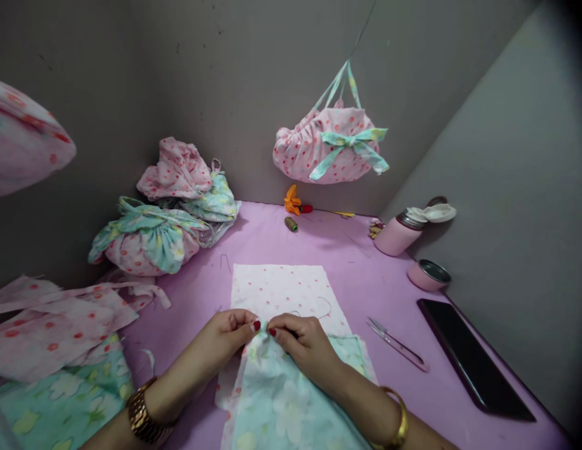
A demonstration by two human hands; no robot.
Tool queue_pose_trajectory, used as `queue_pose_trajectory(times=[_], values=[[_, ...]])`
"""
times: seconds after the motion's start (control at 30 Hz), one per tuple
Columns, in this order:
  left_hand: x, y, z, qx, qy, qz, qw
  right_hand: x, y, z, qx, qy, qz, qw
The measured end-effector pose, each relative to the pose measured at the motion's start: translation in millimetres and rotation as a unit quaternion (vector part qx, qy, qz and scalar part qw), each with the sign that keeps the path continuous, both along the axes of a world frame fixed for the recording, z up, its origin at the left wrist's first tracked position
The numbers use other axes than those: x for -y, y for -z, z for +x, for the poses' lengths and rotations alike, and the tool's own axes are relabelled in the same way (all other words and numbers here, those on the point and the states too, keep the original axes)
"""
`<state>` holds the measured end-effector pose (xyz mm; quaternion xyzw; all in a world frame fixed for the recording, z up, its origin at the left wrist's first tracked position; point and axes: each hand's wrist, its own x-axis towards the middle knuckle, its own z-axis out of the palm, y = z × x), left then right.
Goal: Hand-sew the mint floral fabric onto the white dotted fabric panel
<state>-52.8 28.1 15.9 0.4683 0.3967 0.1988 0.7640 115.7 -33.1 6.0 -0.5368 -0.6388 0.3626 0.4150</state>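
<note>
My left hand (234,334) pinches the top edge of a mint floral fabric piece (291,406) between thumb and finger. Close beside it, my right hand (302,344) has thumb and forefinger closed on the same edge; whether a needle is between them is too small to tell. Under the mint cloth lies a white, red-dotted fabric piece (281,284), flat on the purple table. A thin dark thread (325,306) curls over the dotted cloth just beyond my right hand.
Pink thread snips (398,345) and a black phone-like slab (473,356) lie right, near a pink bottle (397,236) and pink cup (426,276). A thread spool (291,224) sits behind. Sewn bags (150,240) and fabric scraps (56,325) crowd the left; a dotted bag (328,147) hangs above.
</note>
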Motion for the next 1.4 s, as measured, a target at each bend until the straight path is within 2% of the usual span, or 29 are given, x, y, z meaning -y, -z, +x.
queue_pose_trajectory(times=[0.27, 0.43, 0.6, 0.7, 0.8, 0.87, 0.93, 1.0, 1.1, 1.23, 1.33, 1.4], values=[[3.4, 2.1, 2.8, 0.007, -0.012, -0.001, 1.0, 3.2, 1.1, -2.3, 0.039, -0.013, 0.0, 0.999], [7.3, 10.1, 4.5, 0.007, -0.006, 0.049, 0.999, 4.2, 3.1, -7.2, 0.054, -0.034, 0.018, 0.998], [7.8, 16.9, 5.2, -0.021, -0.006, 0.103, 0.994, 2.5, 1.1, -9.5, 0.126, -0.035, 0.065, 0.989], [7.5, 16.9, 5.9, -0.034, -0.002, 0.133, 0.991, 3.8, -2.1, -9.3, 0.133, -0.03, 0.105, 0.985], [6.4, 17.0, 5.7, -0.044, 0.001, 0.155, 0.987, 4.6, -6.1, -10.0, 0.035, 0.023, 0.156, 0.987], [5.0, 18.0, 4.9, -0.055, -0.003, 0.168, 0.984, 2.7, -9.9, -9.4, -0.115, 0.064, 0.122, 0.984], [3.2, 19.1, 3.9, -0.069, -0.007, 0.177, 0.982, -1.9, -15.1, -4.6, -0.275, 0.093, 0.045, 0.956], [1.6, 19.4, 2.6, -0.08, -0.017, 0.18, 0.98, -7.9, -21.7, 7.0, -0.397, 0.126, -0.003, 0.909], [0.6, 17.6, 0.3, -0.092, -0.03, 0.184, 0.978, -15.6, -32.1, 36.1, -0.497, 0.196, 0.002, 0.845], [1.1, 15.0, -1.7, -0.106, -0.034, 0.192, 0.975, -19.3, -36.8, 73.2, -0.516, 0.319, 0.056, 0.793], [0.4, 17.3, -1.3, -0.113, -0.031, 0.194, 0.974, -20.4, -31.3, 79.8, -0.482, 0.391, 0.092, 0.779], [-1.0, 20.6, -0.8, -0.113, -0.034, 0.196, 0.974, -20.9, -25.0, 71.3, -0.468, 0.401, 0.105, 0.781]])
